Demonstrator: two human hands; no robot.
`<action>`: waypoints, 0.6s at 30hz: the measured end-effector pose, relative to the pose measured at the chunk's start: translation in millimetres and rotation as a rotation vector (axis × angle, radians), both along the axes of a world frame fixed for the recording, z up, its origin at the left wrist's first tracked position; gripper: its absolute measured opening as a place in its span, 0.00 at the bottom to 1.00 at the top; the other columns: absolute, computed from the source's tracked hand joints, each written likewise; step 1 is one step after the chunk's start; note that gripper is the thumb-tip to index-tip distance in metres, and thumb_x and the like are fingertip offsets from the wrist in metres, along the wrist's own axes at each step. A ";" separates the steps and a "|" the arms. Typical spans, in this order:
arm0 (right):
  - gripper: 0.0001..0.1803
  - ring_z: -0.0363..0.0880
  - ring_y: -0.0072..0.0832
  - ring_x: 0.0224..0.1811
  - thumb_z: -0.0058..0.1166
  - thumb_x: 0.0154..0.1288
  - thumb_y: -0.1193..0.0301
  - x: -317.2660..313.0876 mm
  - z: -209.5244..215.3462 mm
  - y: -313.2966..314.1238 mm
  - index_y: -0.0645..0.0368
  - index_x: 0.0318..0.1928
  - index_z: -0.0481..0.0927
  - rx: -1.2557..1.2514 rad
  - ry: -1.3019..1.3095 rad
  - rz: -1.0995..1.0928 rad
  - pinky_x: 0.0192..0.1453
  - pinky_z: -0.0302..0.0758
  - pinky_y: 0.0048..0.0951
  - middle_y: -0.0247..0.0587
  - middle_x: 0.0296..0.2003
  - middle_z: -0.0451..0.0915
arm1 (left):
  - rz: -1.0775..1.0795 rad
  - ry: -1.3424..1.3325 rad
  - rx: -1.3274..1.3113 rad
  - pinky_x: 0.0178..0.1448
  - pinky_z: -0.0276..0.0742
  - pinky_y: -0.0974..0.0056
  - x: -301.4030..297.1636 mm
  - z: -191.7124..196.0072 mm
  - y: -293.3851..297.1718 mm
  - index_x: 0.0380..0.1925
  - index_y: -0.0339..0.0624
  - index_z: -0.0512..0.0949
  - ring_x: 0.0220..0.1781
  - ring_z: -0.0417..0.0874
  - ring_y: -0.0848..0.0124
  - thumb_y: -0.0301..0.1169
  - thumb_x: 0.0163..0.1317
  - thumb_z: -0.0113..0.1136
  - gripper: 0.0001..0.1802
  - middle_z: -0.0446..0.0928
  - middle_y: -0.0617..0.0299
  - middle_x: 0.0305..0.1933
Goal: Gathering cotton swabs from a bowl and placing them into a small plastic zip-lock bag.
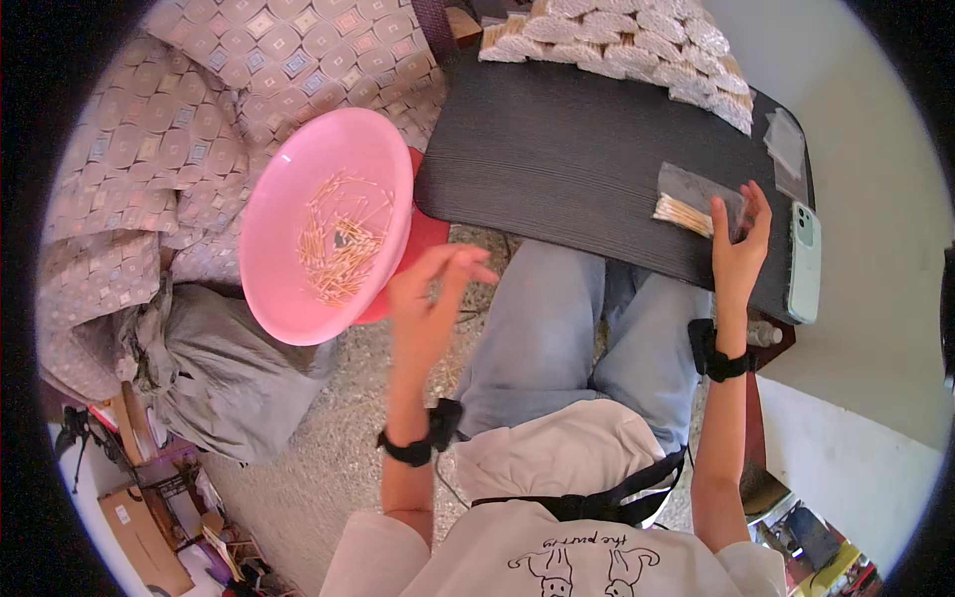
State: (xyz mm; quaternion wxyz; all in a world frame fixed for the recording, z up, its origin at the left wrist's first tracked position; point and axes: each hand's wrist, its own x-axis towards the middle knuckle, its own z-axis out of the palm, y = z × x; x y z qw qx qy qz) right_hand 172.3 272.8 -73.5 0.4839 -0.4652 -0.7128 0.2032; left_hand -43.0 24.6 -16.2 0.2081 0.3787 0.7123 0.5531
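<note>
My left hand is lifted just right of a pink basin, blurred by motion; its fingers point right, and I cannot make out anything in them. Loose cotton swabs lie scattered inside the basin. Over the near right part of a black table, my right hand has its thumb and fingers spread apart at the end of a small clear plastic bag. A short row of cotton swabs sits in that bag, which lies on the tabletop.
Many packed swab bags are stacked at the back of the black table. Clear bags and a pale green phone lie along its right edge. Patterned cushions and a grey sack are at left.
</note>
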 end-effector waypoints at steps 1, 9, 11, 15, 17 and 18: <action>0.30 0.71 0.35 0.49 0.63 0.56 0.60 1.0 -6.4 1.1 0.62 0.56 0.69 0.043 -0.039 0.022 0.52 0.69 0.32 0.46 0.48 0.74 | 0.020 0.128 -0.026 0.46 0.73 0.70 -13.2 9.4 -9.4 0.38 0.36 0.77 0.38 0.81 0.73 0.29 0.64 0.52 0.09 0.81 0.61 0.31; 0.33 0.65 0.40 0.56 0.62 0.56 0.58 -1.4 -3.7 -4.5 0.62 0.57 0.66 0.054 -0.066 0.075 0.55 0.67 0.37 0.47 0.55 0.68 | 0.098 0.643 -0.245 0.55 0.68 0.62 -135.1 81.1 -46.8 0.52 0.41 0.71 0.55 0.73 0.69 0.30 0.57 0.60 0.22 0.75 0.59 0.52; 0.30 0.67 0.40 0.54 0.62 0.56 0.58 0.4 -6.2 -2.3 0.63 0.53 0.69 0.047 -0.040 0.070 0.55 0.67 0.36 0.46 0.52 0.71 | 0.084 0.518 -0.459 0.57 0.66 0.60 -169.8 63.4 -42.9 0.58 0.43 0.65 0.58 0.71 0.63 0.33 0.56 0.62 0.30 0.72 0.56 0.55; 0.25 0.69 0.39 0.51 0.61 0.57 0.59 4.3 -7.3 -1.2 0.62 0.50 0.72 0.006 -0.022 0.075 0.54 0.68 0.35 0.46 0.48 0.73 | 0.000 0.596 -0.539 0.60 0.64 0.57 -216.1 11.0 -34.2 0.61 0.45 0.61 0.62 0.68 0.57 0.35 0.55 0.63 0.34 0.69 0.55 0.59; 0.21 0.71 0.39 0.48 0.60 0.58 0.61 0.9 -3.9 -4.4 0.61 0.47 0.74 0.023 -0.075 0.092 0.52 0.68 0.35 0.46 0.44 0.75 | 0.028 0.511 -0.685 0.61 0.63 0.55 -246.4 -9.7 -44.5 0.61 0.50 0.61 0.63 0.65 0.57 0.41 0.56 0.62 0.33 0.63 0.60 0.64; 0.21 0.71 0.39 0.48 0.60 0.58 0.61 -3.1 -2.7 -6.4 0.61 0.47 0.74 0.018 -0.058 0.095 0.52 0.68 0.35 0.46 0.44 0.75 | 0.034 0.527 -0.692 0.61 0.63 0.55 -264.3 -14.6 -48.9 0.61 0.50 0.61 0.63 0.65 0.57 0.41 0.56 0.62 0.33 0.63 0.60 0.64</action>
